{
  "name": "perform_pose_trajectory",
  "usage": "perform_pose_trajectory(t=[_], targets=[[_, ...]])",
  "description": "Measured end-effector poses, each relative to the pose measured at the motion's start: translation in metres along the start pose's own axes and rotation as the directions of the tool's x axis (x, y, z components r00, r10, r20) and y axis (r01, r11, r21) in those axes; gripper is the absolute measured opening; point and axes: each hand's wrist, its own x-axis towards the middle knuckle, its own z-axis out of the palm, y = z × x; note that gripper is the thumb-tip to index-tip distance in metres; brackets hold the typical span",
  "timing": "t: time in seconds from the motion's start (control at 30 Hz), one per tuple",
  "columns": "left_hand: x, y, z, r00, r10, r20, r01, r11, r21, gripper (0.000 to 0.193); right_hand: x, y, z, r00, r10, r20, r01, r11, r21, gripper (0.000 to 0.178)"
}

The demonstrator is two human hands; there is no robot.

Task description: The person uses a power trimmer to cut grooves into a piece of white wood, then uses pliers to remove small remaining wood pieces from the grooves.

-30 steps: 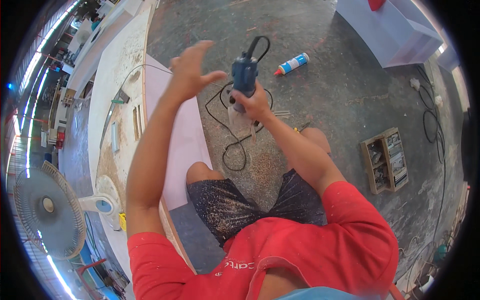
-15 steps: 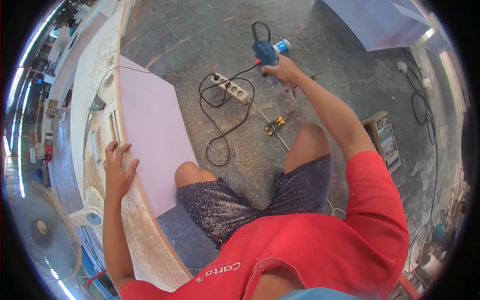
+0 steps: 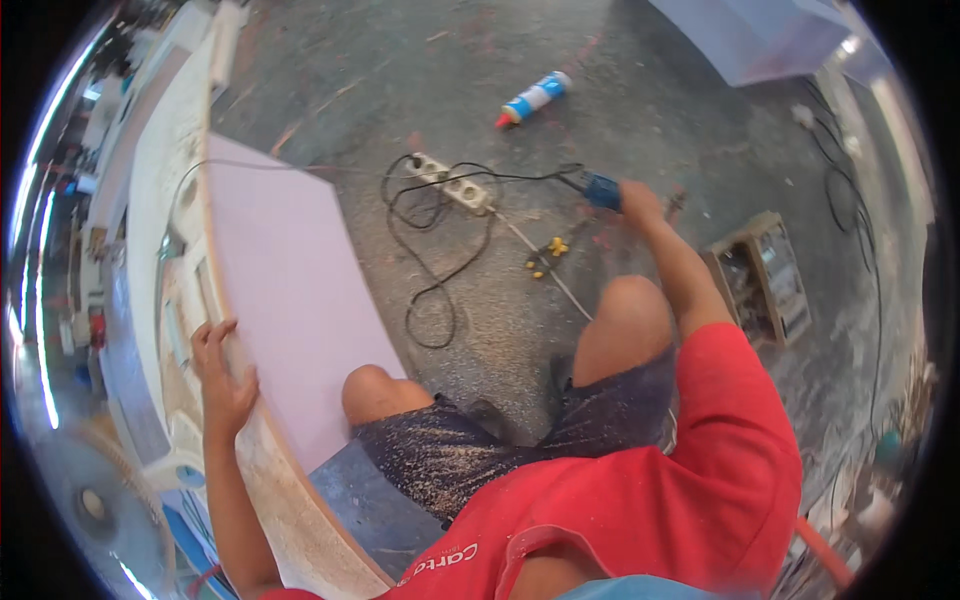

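My right hand (image 3: 642, 208) is closed around a blue corded power tool (image 3: 602, 190), held above the floor beyond my right knee. Its working end is hidden by the hand and blur, so its exact kind is unclear. A black cord (image 3: 520, 177) trails left from it to a white power strip (image 3: 450, 183). My left hand (image 3: 226, 385) lies with fingers apart on the wood-edged rim of a long, dusty white workpiece (image 3: 270, 480). A lilac panel (image 3: 290, 270) stands against that piece's inner side.
A blue-and-white cartridge with a red tip (image 3: 537, 98) lies on the floor ahead. Yellow-handled pliers (image 3: 546, 257) lie near my right knee. An open wooden box (image 3: 762, 275) stands at right, with black cable (image 3: 862, 220) beyond it. A fan (image 3: 95, 505) is at lower left.
My right hand has brought the power tool nearer and to the right, uncovering the whole cartridge. The tool has turned more sideways. My left hand stays on the rim.
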Motion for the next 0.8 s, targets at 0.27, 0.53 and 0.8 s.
perform_pose_trajectory(t=[0.27, 0.53, 0.8], targets=[[0.008, 0.019, 0.008, 0.996, -0.066, -0.066, 0.071, 0.994, 0.085, 0.083, -0.026, 0.031, 0.037, 0.998, 0.049, -0.042, -0.053, 0.991, -0.120, 0.063], [0.004, 0.031, 0.006, 0.961, -0.265, -0.076, 0.269, 0.962, 0.050, 0.078, -0.027, 0.028, 0.048, 0.993, 0.052, -0.110, -0.068, 0.986, -0.153, 0.072], [0.015, 0.046, 0.016, 0.912, -0.272, -0.307, 0.327, 0.934, 0.146, 0.057, -0.024, 0.043, 0.064, 0.986, 0.043, -0.160, -0.074, 0.979, -0.192, 0.054]])
